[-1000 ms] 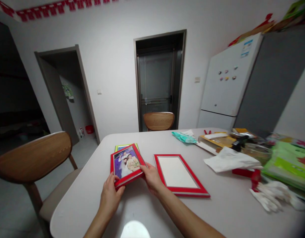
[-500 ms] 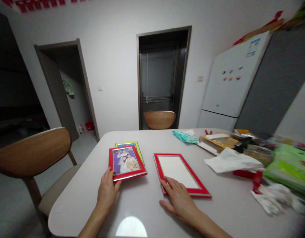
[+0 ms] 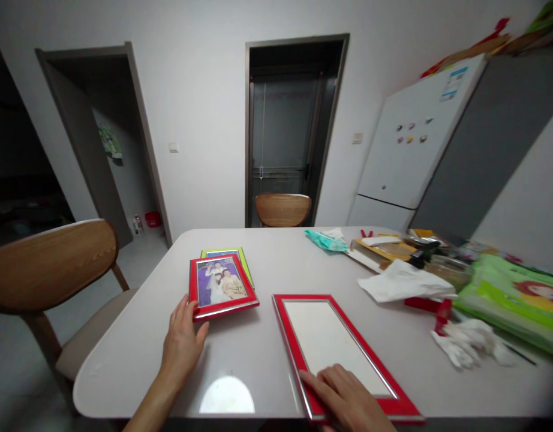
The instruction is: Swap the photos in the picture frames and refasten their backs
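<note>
While the left hand [image 3: 182, 339] lies open on the table [image 3: 267, 264], its fingertips touch the near left corner of the small red frame [image 3: 220, 288] holding a wedding photo. That light contact looks like steadying rather than gripping, since the frame sits stacked on a green frame [image 3: 222, 252] just beyond the fingers and could slide off it. Over on the other side, the right hand [image 3: 348, 399] rests flat, fingers loose and uncurled, on the near rail of the large empty red frame [image 3: 337, 345] lying face up straight ahead of it, and the flat press seems to pin it to the tabletop. White gloves [image 3: 469, 348] and a crumpled white sheet [image 3: 405, 282] sit well off to that hand's right, apart from both frames
</note>
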The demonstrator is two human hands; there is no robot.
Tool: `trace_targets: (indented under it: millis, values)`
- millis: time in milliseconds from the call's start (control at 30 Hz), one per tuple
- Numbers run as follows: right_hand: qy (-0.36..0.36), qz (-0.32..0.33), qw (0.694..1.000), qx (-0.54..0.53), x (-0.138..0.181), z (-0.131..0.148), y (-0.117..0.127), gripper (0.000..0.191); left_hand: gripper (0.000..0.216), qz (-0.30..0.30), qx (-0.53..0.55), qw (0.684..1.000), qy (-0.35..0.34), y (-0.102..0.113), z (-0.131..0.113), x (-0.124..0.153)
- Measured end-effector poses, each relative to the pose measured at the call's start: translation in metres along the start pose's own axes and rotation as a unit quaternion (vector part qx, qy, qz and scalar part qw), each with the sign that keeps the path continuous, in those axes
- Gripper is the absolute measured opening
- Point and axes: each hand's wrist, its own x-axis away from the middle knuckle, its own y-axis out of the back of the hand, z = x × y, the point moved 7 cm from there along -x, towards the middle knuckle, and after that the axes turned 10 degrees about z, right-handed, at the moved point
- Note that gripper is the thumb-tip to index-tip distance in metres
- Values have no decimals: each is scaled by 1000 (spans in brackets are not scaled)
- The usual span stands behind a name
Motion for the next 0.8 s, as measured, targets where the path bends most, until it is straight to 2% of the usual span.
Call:
trace_targets:
  millis: [33,100,167,200,267,333,433,567,667,733,800]
  values:
    - [-17,-35,999,-27,-1,-2,18,60,35,-2,-3,1000,-3,1,0,0]
    - [-115,-155,977,-91,2,-21,63,51,35,-8,-6,1000,-6,2,1,1]
    - [-241,-277,914,-175,13,-48,98,46,36,-16,-5,1000,-3,3,3,2]
    - [-286,-318,875,-228,19,-61,107,45,36,-20,-2,1000,-1,3,5,3]
    - [-333,-373,795,-344,28,-82,110,45,36,-23,3,1000,1,2,8,5]
    - [-334,-396,725,-455,32,-97,99,43,37,-22,5,1000,-1,0,9,6]
    - [-322,-387,657,-561,33,-110,71,34,38,-13,2,1000,2,-4,10,7]
    - [-336,-351,621,-615,33,-122,37,29,40,-3,5,1000,6,-7,9,6]
    - [-343,-352,607,-625,32,-129,26,31,39,-12,24,1000,1,-7,9,7]
    - [-342,-358,615,-613,30,-128,30,31,39,-21,36,999,-2,-5,8,9]
    - [-340,-363,652,-572,29,-120,44,34,39,-29,48,998,-4,-3,3,12]
